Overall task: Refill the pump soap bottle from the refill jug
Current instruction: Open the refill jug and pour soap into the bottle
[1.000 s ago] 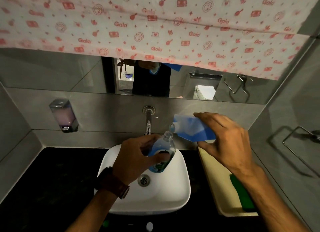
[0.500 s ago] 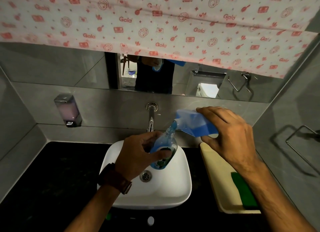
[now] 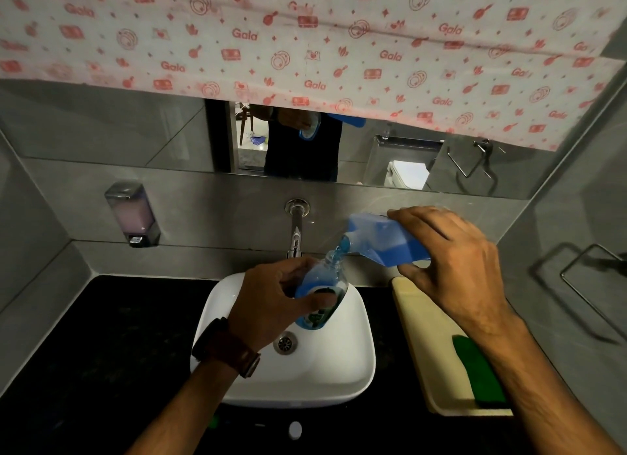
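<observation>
A grey-tiled washroom corner holds a black bench [image 3: 101,346] with a white basin [image 3: 339,369] set on it, a chrome wall tap [image 3: 296,230] above the basin and a wall soap dispenser [image 3: 133,213] off to the left. A red-printed cloth [image 3: 305,47] hangs over the upper part of the mirror [image 3: 101,128]. The left hand [image 3: 271,302], a brown watch [image 3: 230,347] on its wrist, is wrapped around the soap bottle [image 3: 322,291], holding it tilted over the basin with its open neck up. The right hand [image 3: 451,268] grips the blue refill jug [image 3: 380,240] from above, fingers over the top and thumb beneath, tipped so its spout sits just over the bottle's mouth. Blue soap [image 3: 337,252] runs from spout to neck. To the right of the basin a cream tray [image 3: 427,336] rests on the bench, with a green object [image 3: 475,366] lying in it.
</observation>
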A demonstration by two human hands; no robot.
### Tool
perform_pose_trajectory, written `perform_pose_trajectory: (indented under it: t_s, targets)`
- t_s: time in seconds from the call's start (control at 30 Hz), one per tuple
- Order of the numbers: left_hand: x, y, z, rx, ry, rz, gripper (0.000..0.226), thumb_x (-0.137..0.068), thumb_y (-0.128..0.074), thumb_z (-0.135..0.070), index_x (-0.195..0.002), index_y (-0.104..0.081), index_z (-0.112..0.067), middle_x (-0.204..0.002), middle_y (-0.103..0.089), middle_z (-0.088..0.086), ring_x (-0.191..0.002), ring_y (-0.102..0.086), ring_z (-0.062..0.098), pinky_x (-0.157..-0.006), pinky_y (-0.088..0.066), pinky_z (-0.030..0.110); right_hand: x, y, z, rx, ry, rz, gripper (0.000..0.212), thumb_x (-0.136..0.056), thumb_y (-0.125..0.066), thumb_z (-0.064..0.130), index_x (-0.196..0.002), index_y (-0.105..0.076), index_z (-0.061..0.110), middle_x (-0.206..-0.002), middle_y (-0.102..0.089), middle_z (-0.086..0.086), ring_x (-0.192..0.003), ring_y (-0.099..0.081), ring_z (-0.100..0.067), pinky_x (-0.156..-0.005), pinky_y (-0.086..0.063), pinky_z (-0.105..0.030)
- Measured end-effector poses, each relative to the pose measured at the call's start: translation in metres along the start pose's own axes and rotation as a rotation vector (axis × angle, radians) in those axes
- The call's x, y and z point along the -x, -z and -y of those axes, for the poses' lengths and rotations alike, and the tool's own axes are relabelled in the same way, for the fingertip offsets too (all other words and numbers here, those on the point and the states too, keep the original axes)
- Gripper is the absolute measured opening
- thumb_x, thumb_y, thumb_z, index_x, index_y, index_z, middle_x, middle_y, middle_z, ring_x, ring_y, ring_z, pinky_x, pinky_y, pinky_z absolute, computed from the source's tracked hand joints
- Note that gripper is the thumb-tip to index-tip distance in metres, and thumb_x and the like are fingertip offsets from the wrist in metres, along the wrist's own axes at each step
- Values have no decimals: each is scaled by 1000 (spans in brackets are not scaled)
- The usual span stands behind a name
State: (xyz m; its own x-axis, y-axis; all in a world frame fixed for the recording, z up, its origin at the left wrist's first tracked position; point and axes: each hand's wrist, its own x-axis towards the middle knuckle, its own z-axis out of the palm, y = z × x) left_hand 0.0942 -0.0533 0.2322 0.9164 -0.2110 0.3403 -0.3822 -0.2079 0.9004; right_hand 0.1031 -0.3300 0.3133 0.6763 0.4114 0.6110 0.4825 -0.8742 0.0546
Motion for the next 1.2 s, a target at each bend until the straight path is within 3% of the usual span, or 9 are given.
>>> perform_pose_trajectory:
  t_s: [0.4,0.73,0.9,1.0,1.13,1.2]
  targets:
    - [-1,0,1,-21,-2,-20,44,-68,-76,-63,-110,-60,-61,-105,-71,-32,-99,-72,-1,-78,-59,19,-2,-3,-2,25,13,1,58,-85,-73,38,-139,-60,18,-133,-66,-8,-123,-61,-33,-105,-49,-55]
    - [-1,1,6,-60,24,-41,43,-66,-76,-63,-106,-60,-64,-99,-69,-38,-98,-71,-2,-79,-60,20,-4,-4,-2,43,25,-7,65,-80,-84,31,-139,-61,16,-133,-66,-10,-123,-61,-35,-104,-48,-56]
    - [-1,0,8,-65,36,-50,47,-66,-78,-61,-110,-62,-52,-99,-72,-30,-98,-72,1,-81,-61,25,-3,-5,-4,45,22,-14,65,-80,-83,31,-139,-60,18,-133,-65,-8,-123,-61,-33,-106,-47,-55]
    - [0,1,6,-83,28,-45,44,-66,-76,-61,-107,-61,-56,-97,-70,-36,-97,-71,-2,-81,-61,22,-4,-7,-4,40,20,-20,65,-81,-84,33,-139,-60,17,-133,-66,-10,-123,-61,-35,-106,-47,-57]
    - [0,0,6,-71,46,-66,51,-65,-79,-58,-112,-62,-47,-104,-74,-19,-97,-73,2,-82,-62,29,-5,-6,-7,51,27,-14,66,-81,-81,32,-141,-58,20,-135,-64,-7,-125,-59,-33,-108,-45,-54]
    - [0,-1,6,-79,51,-66,52,-65,-78,-58,-113,-61,-46,-104,-74,-19,-97,-73,1,-83,-62,29,-5,-5,-8,50,29,-18,65,-81,-80,32,-141,-58,20,-135,-63,-7,-125,-59,-33,-108,-45,-54]
